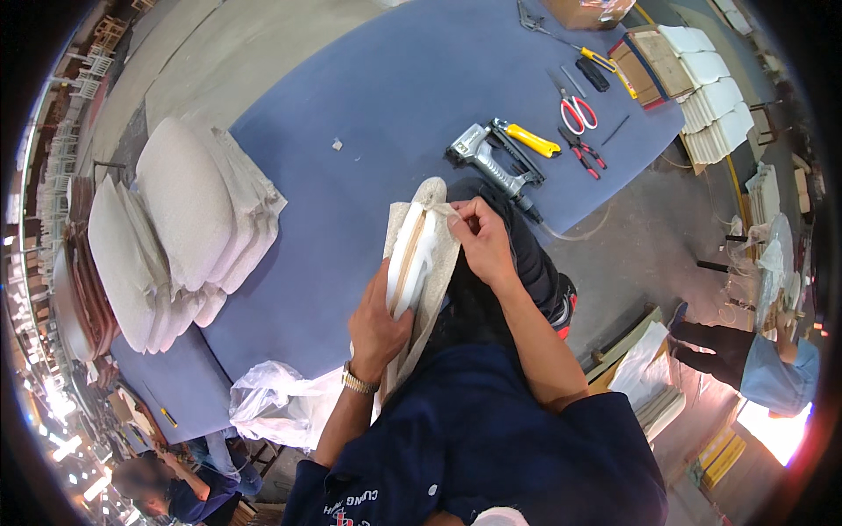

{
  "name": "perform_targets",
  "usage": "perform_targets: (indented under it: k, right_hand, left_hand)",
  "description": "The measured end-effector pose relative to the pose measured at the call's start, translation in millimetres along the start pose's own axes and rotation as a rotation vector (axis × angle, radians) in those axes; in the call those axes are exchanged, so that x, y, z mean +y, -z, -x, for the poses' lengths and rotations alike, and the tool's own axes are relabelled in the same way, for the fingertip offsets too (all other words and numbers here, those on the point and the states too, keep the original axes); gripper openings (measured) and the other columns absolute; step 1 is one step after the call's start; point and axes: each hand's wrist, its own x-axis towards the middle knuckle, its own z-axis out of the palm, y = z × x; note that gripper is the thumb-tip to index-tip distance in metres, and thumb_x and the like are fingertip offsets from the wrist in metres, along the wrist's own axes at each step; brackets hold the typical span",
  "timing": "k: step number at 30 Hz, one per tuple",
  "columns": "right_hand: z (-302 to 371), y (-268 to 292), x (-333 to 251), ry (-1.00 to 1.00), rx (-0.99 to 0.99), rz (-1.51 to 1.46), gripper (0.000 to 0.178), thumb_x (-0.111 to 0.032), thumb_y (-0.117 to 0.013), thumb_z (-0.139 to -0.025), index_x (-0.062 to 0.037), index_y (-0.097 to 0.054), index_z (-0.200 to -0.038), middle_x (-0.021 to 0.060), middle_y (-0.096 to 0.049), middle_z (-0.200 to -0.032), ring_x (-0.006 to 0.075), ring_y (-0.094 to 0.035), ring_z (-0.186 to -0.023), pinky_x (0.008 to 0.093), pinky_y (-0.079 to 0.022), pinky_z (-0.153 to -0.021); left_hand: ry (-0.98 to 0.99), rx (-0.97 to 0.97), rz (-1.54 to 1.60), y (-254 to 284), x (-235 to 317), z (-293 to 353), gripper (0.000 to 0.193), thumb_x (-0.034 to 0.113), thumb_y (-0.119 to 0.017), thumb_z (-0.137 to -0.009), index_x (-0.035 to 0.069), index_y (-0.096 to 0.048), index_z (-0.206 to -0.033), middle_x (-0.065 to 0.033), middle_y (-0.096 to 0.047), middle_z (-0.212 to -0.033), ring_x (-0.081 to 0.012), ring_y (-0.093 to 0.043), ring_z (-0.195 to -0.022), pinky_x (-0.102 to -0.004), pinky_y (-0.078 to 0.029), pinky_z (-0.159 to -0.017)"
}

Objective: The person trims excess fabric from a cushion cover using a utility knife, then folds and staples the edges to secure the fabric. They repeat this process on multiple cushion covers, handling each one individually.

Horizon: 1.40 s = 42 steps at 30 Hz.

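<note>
The blue table [333,219] extends left of the staple gun [498,172], its edge beside the gun's near end. Near-left of the gun, the left hand [381,317] curls around a padded panel [406,267]; the right hand [481,241] pinches its fabric [449,250].

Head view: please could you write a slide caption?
Left hand holds a white-padded piece, right hand pinches beige fabric around it, near a staple gun on a blue table.
</note>
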Motion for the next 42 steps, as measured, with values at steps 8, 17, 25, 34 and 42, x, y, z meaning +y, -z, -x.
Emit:
perform_targets:
  k: [8, 17, 25, 34, 42]
  right_hand:
    - [-5.3, 0.8, -34.6, 0.184, -0.029, 0.5, 0.017, -0.012, -0.068, -0.096, 0.0004, -0.06, -0.088, 0.0087, -0.066, -0.091, 0.0137, -0.059, -0.071, 0.0326, -0.049, -0.065]
    - [-0.4, 22.5, -5.5, 0.007, -0.111, 0.195, 0.012, -0.01, -0.063, -0.102, 0.0009, -0.065, -0.102, 0.0066, -0.064, -0.1, 0.0133, -0.058, -0.089, 0.0284, -0.048, -0.081]
    - [-49.7, 70.5, -28.1, -0.031, -0.33, 0.343, 0.018, -0.019, -0.071, -0.098, -0.0029, -0.068, -0.104, 0.0037, -0.068, -0.096, 0.0113, -0.061, -0.088, 0.03, -0.051, -0.08]
    - [-184.8, 179.1, 76.3, 0.146, 0.182, 1.399, 0.042, -0.021, -0.072, -0.09, -0.0072, -0.062, -0.128, 0.0155, -0.066, -0.122, 0.0397, -0.062, -0.113, 0.0502, -0.049, -0.094]
    - [-171.3, 194.8, 20.7, 0.252, 0.31, 1.18, 0.034, -0.018, -0.07, -0.093, -0.0041, -0.063, -0.122, 0.0145, -0.069, -0.104, 0.0345, -0.066, -0.098, 0.0489, -0.051, -0.085]
  left_hand:
    - [-0.255, 0.115, 0.006, 11.8, -11.8, -34.6, 0.041, 0.021, -0.073, -0.092, 0.005, -0.067, -0.13, -0.0227, -0.064, -0.137, -0.0392, -0.064, -0.122, -0.0459, -0.05, -0.103]
    - [-0.449, 0.148, 0.193, -22.9, 49.8, -117.4, 0.028, 0.01, -0.073, -0.089, 0.007, -0.073, -0.118, -0.0165, -0.068, -0.129, -0.0331, -0.068, -0.114, -0.0395, -0.055, -0.094]
    - [-0.368, 0.272, 0.372, -43.9, 46.8, -111.6, 0.014, -0.003, -0.075, -0.084, 0.006, -0.072, -0.094, -0.0121, -0.074, -0.122, -0.0296, -0.073, -0.11, -0.0354, -0.058, -0.092]
    - [-0.265, 0.158, 0.536, -39.0, 40.6, -114.4, 0.014, -0.004, -0.074, -0.084, 0.003, -0.069, -0.096, -0.0139, -0.074, -0.123, -0.0288, -0.072, -0.112, -0.0369, -0.054, -0.097]
    - [-0.407, 0.078, 0.34, -33.1, 48.8, -113.0, 0.034, -0.009, -0.068, -0.083, 0.012, -0.077, -0.108, -0.0139, -0.067, -0.135, -0.0309, -0.066, -0.124, -0.0388, -0.055, -0.101]
